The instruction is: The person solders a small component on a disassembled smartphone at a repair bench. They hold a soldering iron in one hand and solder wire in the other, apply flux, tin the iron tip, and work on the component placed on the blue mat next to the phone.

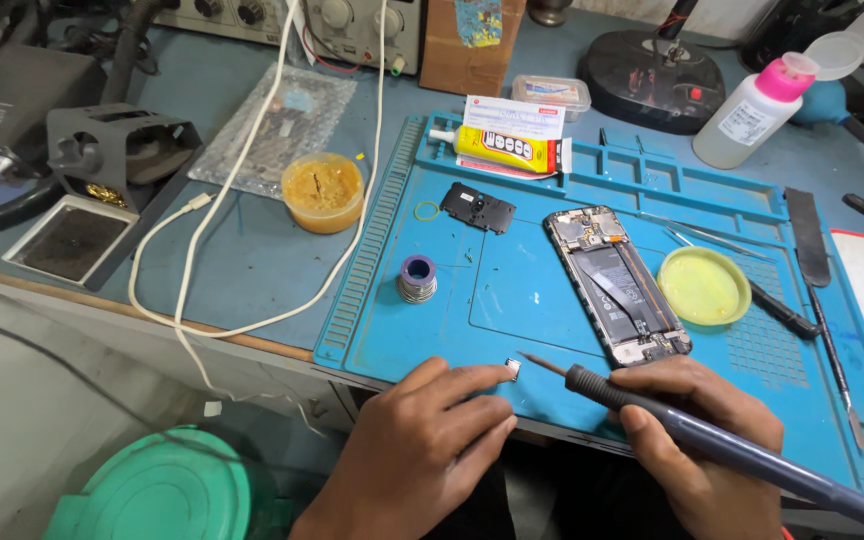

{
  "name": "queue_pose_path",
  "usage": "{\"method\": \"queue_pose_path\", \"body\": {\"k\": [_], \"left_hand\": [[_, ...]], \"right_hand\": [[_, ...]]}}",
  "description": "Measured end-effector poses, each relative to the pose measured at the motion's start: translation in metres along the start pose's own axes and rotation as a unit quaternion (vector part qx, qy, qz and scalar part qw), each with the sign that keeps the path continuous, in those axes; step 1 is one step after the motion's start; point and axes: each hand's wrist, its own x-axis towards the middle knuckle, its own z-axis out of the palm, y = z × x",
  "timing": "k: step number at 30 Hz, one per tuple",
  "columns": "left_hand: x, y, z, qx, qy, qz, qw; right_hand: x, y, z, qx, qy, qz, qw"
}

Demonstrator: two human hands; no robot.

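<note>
My left hand (422, 440) rests at the near edge of the blue work mat (512, 300), its fingertips pinching a tiny metal part (513, 370) down on the mat. My right hand (697, 440) grips a dark soldering iron (712, 440) like a pen; its tip (532, 360) points left, just beside the small part. An opened phone (617, 285) with its back off lies on the mat just beyond my right hand. A black cover piece (478, 207) lies farther back on the mat.
A solder spool (417, 279), a yellow-green lid (703, 286), tweezers and pry tools (812, 290) and a glue tube (507, 150) sit on the mat. A flux tub (323, 191), white cable (222, 200), iron stand (112, 150) and squeeze bottle (752, 112) stand around. A green bin (157, 490) is below left.
</note>
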Motion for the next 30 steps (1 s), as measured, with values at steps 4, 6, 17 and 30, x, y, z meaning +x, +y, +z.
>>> {"method": "queue_pose_path", "body": {"k": [4, 6, 17, 30], "left_hand": [[-0.009, -0.007, 0.009, 0.012, 0.002, 0.002, 1.000], [-0.010, -0.007, 0.010, 0.012, 0.004, 0.006, 1.000], [-0.006, -0.004, 0.013, 0.020, -0.005, 0.004, 1.000], [-0.004, -0.005, 0.013, 0.024, -0.009, 0.007, 1.000]], "right_hand": [[-0.001, 0.001, 0.002, -0.019, 0.017, 0.069, 0.997], [-0.001, 0.002, 0.002, -0.012, 0.020, 0.093, 0.995], [0.001, 0.004, 0.000, -0.071, 0.003, 0.023, 0.997], [0.004, 0.005, 0.000, -0.082, -0.013, 0.013, 0.997]]}}
